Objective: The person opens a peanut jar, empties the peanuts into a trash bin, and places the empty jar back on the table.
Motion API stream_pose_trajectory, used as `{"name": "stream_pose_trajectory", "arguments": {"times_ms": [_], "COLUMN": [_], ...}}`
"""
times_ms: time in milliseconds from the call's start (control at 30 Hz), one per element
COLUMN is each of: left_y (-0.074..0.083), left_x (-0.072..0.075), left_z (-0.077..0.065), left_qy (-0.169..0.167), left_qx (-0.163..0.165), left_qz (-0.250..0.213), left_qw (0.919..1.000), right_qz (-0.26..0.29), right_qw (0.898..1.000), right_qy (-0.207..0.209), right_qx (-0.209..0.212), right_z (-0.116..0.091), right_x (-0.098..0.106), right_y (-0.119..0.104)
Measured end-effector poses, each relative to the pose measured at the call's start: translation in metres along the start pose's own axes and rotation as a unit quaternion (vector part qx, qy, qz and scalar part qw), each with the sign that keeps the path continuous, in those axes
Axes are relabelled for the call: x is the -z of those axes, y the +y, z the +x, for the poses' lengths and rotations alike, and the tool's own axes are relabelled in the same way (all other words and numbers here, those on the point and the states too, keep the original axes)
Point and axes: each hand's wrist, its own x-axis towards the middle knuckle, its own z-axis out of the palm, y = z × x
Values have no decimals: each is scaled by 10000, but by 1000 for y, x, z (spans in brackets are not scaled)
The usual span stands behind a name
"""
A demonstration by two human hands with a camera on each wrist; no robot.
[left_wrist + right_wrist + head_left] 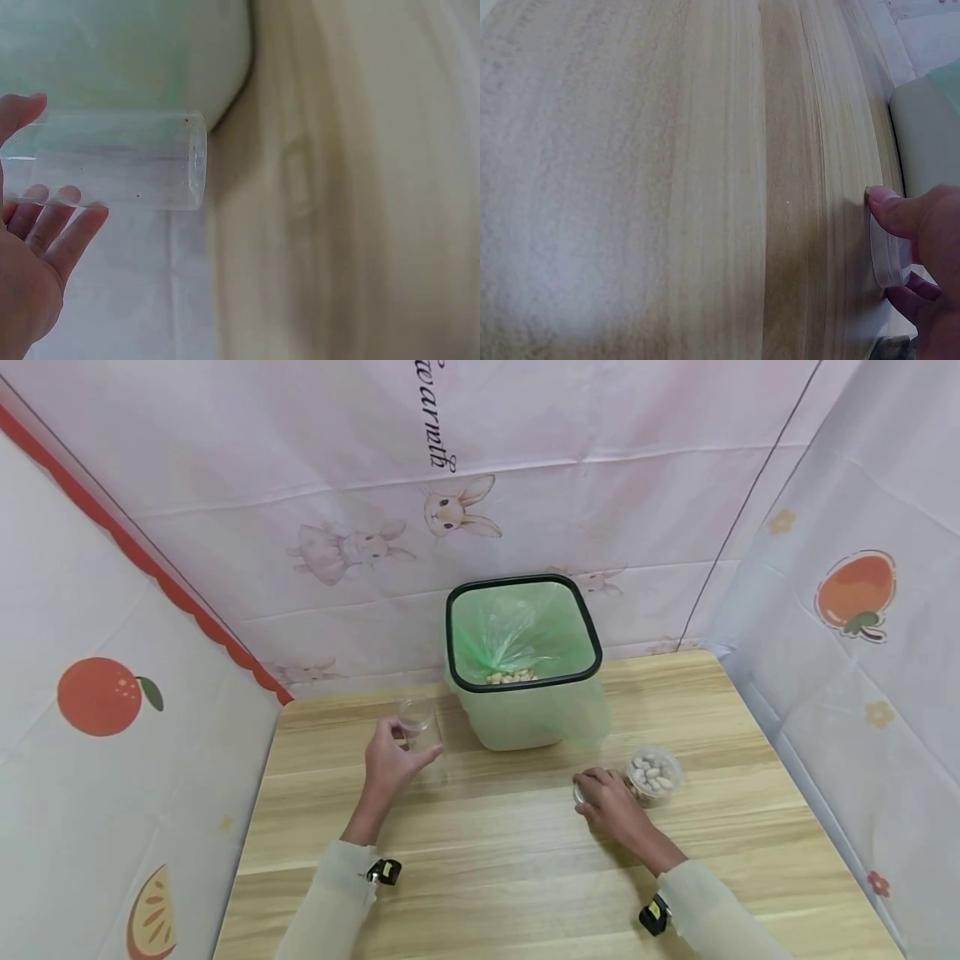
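My left hand [392, 764] grips a clear, see-through jar [120, 161] between thumb and fingers. It is upright at the left of the bin and has a few small specks on its wall. In the left wrist view its base shows above the wooden table. My right hand [611, 810] pinches a round clear lid [889, 251] by its edge, low over the table and tilted on its side. Right beside that hand stands a clear jar [654, 772] full of whitish nuts in shells, partly hidden by the hand.
A bin [517, 739] with a black rim and a green plastic bag stands at the back middle, with pale nuts [512, 677] inside. Printed curtains [360, 627] hang behind and on both sides of the wooden table [495, 877].
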Motion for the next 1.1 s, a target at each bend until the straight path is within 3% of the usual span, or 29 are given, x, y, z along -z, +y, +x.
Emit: {"name": "stream_pose_trajectory", "arguments": {"times_ms": [333,1100], "left_y": [-15,-24], "left_x": [-14,-29], "left_z": [-22,-39], "left_qy": [-408,-340], "left_qx": [173,65], "left_qz": [-239,-516], "left_qw": [9987,9981], "right_qz": [-60,19], "right_qw": [10000,9999], "right_qy": [2,-154], "right_qx": [1,-21], "right_z": [0,-1], "right_x": [-1,-2], "right_y": [0,-1]}}
